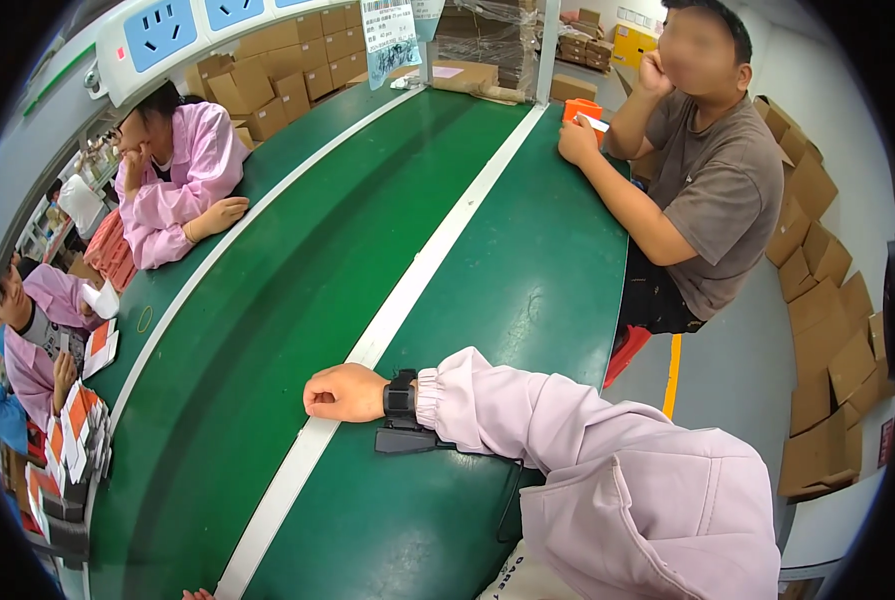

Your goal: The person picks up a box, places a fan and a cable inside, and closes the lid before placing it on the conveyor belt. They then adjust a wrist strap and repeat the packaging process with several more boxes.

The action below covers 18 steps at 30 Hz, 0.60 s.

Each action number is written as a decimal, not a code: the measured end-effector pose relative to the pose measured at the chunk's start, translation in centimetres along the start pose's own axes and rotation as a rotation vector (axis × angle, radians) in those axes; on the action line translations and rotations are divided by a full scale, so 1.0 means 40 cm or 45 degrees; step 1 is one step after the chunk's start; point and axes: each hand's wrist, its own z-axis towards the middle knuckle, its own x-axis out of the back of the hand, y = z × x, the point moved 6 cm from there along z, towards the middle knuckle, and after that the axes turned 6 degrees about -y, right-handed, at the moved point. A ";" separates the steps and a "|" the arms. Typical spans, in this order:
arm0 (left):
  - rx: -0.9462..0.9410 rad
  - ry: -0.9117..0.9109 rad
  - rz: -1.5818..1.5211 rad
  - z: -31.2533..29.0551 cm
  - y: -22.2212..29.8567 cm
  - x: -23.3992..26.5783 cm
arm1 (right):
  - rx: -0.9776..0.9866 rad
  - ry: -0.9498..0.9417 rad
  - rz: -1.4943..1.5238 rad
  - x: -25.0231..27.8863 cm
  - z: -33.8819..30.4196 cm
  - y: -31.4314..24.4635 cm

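My right hand rests in a loose fist on the white strip that runs along the green work table. I see nothing held in its curled fingers. Around that wrist, at the cuff of a pale pink sleeve, sits a black strap. Beside it a flat black box lies on the table, with a dark cable near it. Of my left hand, only some fingertips show at the bottom edge; the remainder is out of the picture.
Across the table at right sits a person holding an orange-and-white item. Two people in pink sit along the left side, near stacked orange-and-white boxes. A power strip hangs above. Cardboard boxes line the right wall.
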 end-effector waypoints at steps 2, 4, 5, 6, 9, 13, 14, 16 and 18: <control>0.097 0.037 -0.114 -0.007 0.018 -0.007 | -0.012 -0.006 -0.009 0.002 -0.001 0.002; 0.292 0.113 -0.342 -0.015 0.019 -0.018 | -0.012 -0.002 -0.013 0.004 -0.003 0.006; 0.288 0.117 -0.340 -0.012 0.009 -0.005 | -0.002 -0.004 -0.009 0.000 0.000 0.000; 0.160 0.049 -0.217 -0.002 -0.003 0.007 | 0.007 -0.006 -0.007 -0.002 0.001 -0.003; -0.091 -0.092 0.025 0.007 -0.009 0.010 | -0.002 -0.007 -0.004 0.000 0.001 -0.008; -0.060 -0.066 -0.020 0.004 0.002 0.003 | -0.007 -0.010 -0.003 0.001 -0.001 -0.006; 0.037 -0.020 -0.057 -0.003 0.026 -0.007 | -0.009 -0.008 -0.004 0.003 -0.003 -0.004; 0.230 0.074 -0.127 -0.016 0.052 -0.020 | -0.016 -0.005 -0.011 0.006 -0.004 0.000; 0.145 0.042 -0.075 -0.004 0.028 0.005 | -0.009 -0.015 -0.013 0.000 0.001 -0.007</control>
